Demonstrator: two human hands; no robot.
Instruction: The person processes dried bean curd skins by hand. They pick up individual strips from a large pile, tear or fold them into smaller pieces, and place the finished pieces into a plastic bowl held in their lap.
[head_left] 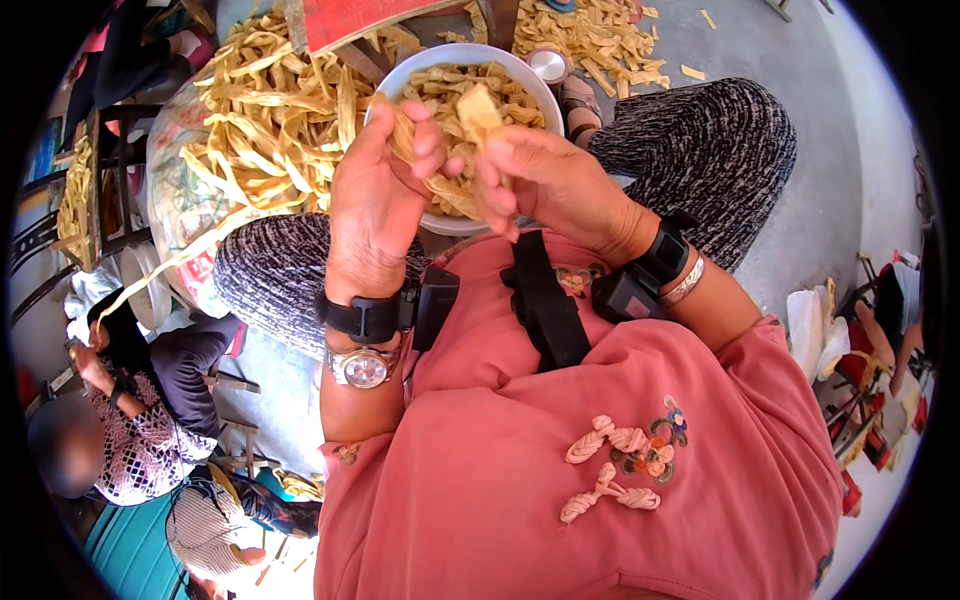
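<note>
At frame centre-top, the left hand [375,190] and right hand [545,180] pinch pale yellow strips [478,112] above a white bowl [400,75] full of them.

One view only, from a camera worn on the person's head, facing steeply down along the chest and lap. It sits close: the pink shirt [560,470] fills the lower half, and both forearms rise from the lower edge toward the picture's middle. The bowl [415,70] on the knees lies near the top, the grey floor [840,200] beyond it. The fisheye lens bends everything toward a dark round rim, where other people [150,440] show small at the left edge.
</note>
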